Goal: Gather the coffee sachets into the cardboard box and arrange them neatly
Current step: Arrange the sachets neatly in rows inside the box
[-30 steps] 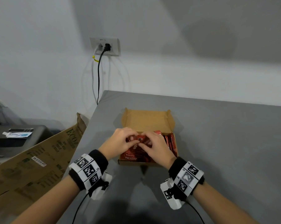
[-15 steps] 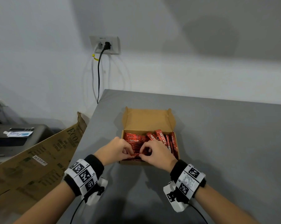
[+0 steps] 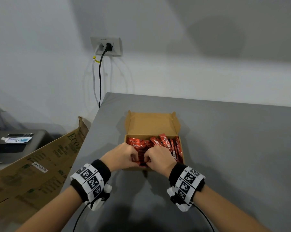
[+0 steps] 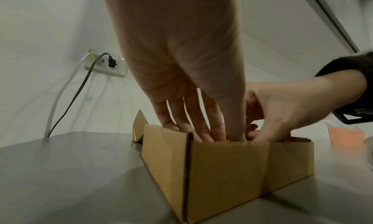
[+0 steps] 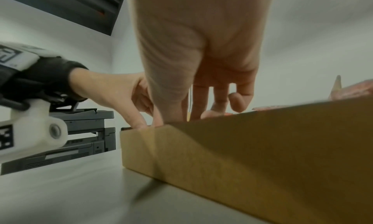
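An open cardboard box (image 3: 151, 124) sits on the grey table (image 3: 233, 156), its lid flap standing up at the back. Red coffee sachets (image 3: 165, 143) fill it: a flat stack on the left, others leaning on edge on the right. My left hand (image 3: 135, 156) and right hand (image 3: 147, 159) meet over the box's near wall, fingers curled, pinching the sachets (image 3: 141, 158) between them. In the left wrist view the left hand (image 4: 212, 135) reaches down behind the box wall (image 4: 232, 171), which hides the fingertips. The right wrist view shows the right hand (image 5: 181, 115) dipping into the box (image 5: 262, 147).
The table's left edge runs close to the box. A large flattened carton (image 3: 37, 164) leans beside it, with a dark printer (image 3: 16, 143) behind. A wall socket (image 3: 106, 46) with two cables hangs above the table's far left corner.
Both hands have drawn back from the middle of the box to its near wall and moved lower. The sachets at the back of the box have come into view.
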Motion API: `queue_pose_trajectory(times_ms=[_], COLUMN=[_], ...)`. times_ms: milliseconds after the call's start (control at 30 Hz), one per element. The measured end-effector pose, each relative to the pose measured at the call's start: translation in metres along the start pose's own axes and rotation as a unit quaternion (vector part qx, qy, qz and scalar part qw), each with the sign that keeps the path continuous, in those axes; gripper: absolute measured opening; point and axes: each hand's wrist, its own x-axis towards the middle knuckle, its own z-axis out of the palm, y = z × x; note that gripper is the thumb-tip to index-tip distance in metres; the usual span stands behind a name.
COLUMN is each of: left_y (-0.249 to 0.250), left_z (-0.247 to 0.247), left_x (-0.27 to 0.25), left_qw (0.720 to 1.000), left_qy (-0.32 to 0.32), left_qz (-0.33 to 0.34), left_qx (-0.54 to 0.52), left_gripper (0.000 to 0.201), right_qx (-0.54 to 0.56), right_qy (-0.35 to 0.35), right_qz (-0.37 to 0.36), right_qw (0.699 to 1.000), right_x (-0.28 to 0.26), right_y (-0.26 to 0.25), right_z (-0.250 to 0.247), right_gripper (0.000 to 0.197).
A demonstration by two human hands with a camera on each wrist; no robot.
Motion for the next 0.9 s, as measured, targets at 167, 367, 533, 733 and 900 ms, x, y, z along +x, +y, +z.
queue_pose_trajectory(times_ms=[167, 367, 533, 733, 900], left_y=[0.002, 0.003, 0.000, -0.001, 0.000], left_z=[-0.001, -0.004, -0.013, -0.013, -0.006], left_x=[0.003, 0.008, 0.005, 0.003, 0.009], left_qw=[1.000, 0.999, 1.000, 0.999, 0.995], left_qy=[-0.011, 0.003, 0.020, -0.032, -0.052], left_qz=[0.005, 0.007, 0.013, 0.017, 0.022], left_qx=[0.027, 0.031, 0.020, 0.006, 0.085], left_gripper=[0.018, 0.009, 0.008, 0.014, 0.010], right_qx=[0.044, 0.074, 0.073, -0.001, -0.025], right_qy=[-0.017, -0.034, -0.048, -0.056, -0.029], right_qz=[0.009, -0.010, -0.014, -0.017, 0.005], right_qw=[0.999, 0.997, 0.996, 0.998, 0.999], right_x=[0.001, 0.001, 0.004, 0.007, 0.010], right_y=[0.002, 0.007, 0.011, 0.004, 0.002], right_z=[0.003, -0.002, -0.007, -0.004, 0.004], right_gripper=[0.017, 0.027, 0.026, 0.011, 0.009])
